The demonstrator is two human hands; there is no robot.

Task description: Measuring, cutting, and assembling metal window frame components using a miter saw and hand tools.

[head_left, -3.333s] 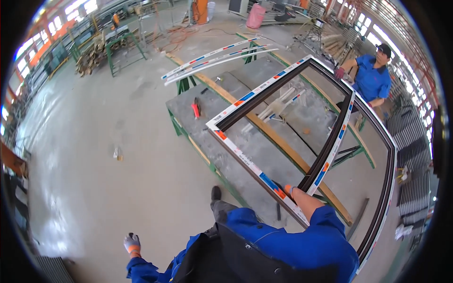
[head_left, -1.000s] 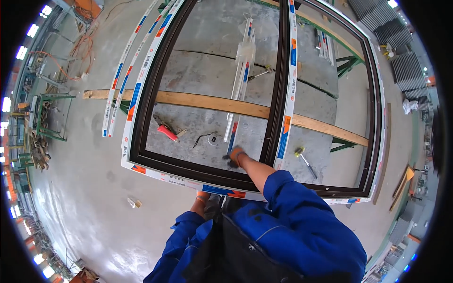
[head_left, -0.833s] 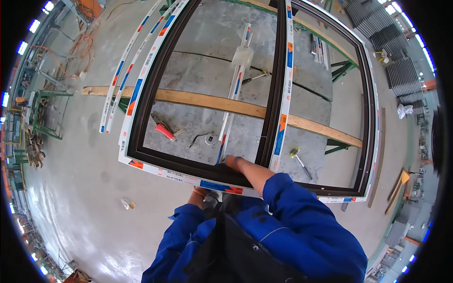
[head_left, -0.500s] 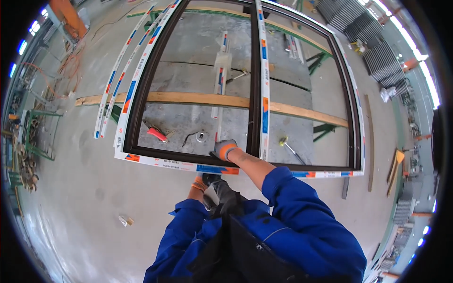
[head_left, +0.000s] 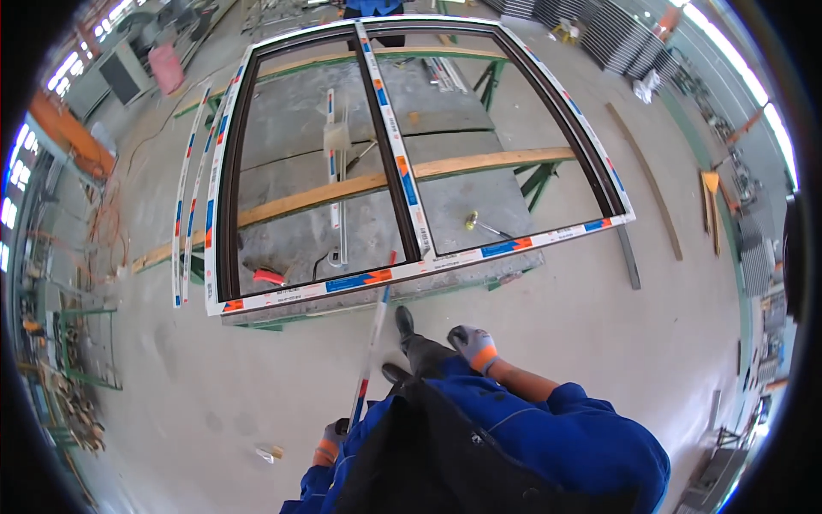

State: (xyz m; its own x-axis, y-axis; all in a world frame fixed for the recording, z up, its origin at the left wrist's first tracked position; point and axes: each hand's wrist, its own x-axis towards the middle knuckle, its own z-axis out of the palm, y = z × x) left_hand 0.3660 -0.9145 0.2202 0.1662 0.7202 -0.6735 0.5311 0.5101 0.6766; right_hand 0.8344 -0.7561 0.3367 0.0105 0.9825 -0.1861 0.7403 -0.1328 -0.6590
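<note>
My left hand (head_left: 329, 442), in a grey and orange glove, is low beside my body, closed around the lower end of a long, thin profile strip (head_left: 374, 338) covered in white film with blue and red marks. This strip slants up and away from me, its far tip at the near edge of a large window frame (head_left: 514, 246). The frame is dark brown with printed white film along its outer faces and a middle bar. My right hand (head_left: 473, 345), gloved alike, hangs in front of me, apart from the frame, its fingers curled and nothing visible in them.
Wooden beams (head_left: 488, 165) on green stands support the frame over a grey board surface. Seen through it are a hammer (head_left: 488, 226), a red-handled tool (head_left: 269, 277) and more strips (head_left: 332, 158). Two strips (head_left: 193, 201) lean out left. Someone in blue (head_left: 374, 8) stands beyond.
My right hand has come out of the frame opening to my front. My left hand has moved down and back, and the strip now shows in it. The view has shifted.
</note>
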